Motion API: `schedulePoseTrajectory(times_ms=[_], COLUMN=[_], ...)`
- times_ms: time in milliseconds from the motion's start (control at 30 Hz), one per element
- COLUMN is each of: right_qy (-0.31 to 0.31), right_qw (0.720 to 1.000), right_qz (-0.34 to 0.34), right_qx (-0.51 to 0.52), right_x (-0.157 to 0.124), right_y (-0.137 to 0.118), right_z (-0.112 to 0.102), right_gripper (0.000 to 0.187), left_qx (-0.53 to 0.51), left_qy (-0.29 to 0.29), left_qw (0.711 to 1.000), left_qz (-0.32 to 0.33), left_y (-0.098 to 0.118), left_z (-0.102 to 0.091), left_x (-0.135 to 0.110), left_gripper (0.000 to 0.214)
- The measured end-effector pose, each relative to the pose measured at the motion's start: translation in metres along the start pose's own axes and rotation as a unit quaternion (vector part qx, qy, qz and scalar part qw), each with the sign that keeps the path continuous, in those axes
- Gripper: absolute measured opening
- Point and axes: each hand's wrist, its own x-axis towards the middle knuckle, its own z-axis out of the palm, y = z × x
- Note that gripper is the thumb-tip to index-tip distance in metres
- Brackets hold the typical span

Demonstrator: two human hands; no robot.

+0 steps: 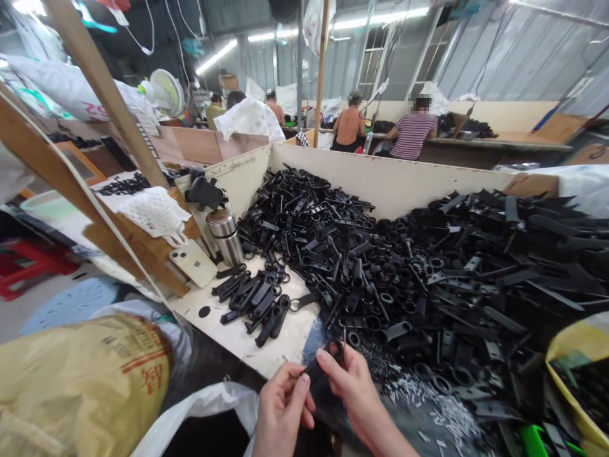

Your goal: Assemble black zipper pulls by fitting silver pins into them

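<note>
Both my hands are at the bottom middle, just in front of the bench edge. A black plastic part with a ring at one end (314, 373) is held between them. My left hand (284, 403) pinches its near end, and a thin pale sliver sticks out by those fingers. My right hand (354, 384) grips the ring end between thumb and fingers. Close behind lies a small group of similar black parts (259, 295) on the pale bench top (290, 327). Many small metal pins (413, 390) are spread right of my right hand.
A large heap of black parts (380, 266) fills the walled bench. A steel flask (224, 235) and a phone (194, 262) stand at left. A yellow sack (85, 381) and an open white bag (214, 400) are in front. Several people sit far behind.
</note>
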Motion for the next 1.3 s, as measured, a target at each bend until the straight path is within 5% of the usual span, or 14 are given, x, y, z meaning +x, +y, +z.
schedulePoseTrajectory(times_ms=[267,467,667,833,1100,1200,1300], right_qy=[-0.036,-0.015,0.004,0.016,0.039,0.042,0.027], right_qw=[0.981,0.916,0.837,0.807,0.820,0.824,0.819], right_qz=[-0.087,-0.135,-0.118,-0.117,-0.223,-0.254,-0.255], right_qx=[-0.169,-0.378,-0.534,-0.578,-0.526,-0.505,-0.514], right_x=[0.063,0.128,0.179,0.190,0.173,0.126,0.058], right_y=[-0.030,-0.071,-0.071,-0.063,-0.100,-0.100,-0.075], right_z=[0.064,0.065,0.082,0.100,0.071,0.040,0.009], right_gripper=[0.044,0.022,0.031,0.034,0.043,0.043,0.041], left_qx=[-0.022,0.094,0.220,0.293,0.307,0.258,0.161], left_qy=[0.163,0.202,0.214,0.209,0.229,0.198,0.069], left_qw=[0.983,0.965,0.938,0.919,0.909,0.932,0.980], left_qz=[0.077,0.141,0.160,0.162,0.167,0.162,0.093], left_y=[0.026,0.048,0.044,0.036,0.048,0.052,0.038], left_z=[-0.036,-0.059,-0.063,-0.062,-0.064,-0.055,-0.028], left_x=[0.056,0.105,0.113,0.107,0.096,0.079,0.057], left_gripper=[0.047,0.051,0.055,0.044,0.046,0.052,0.056])
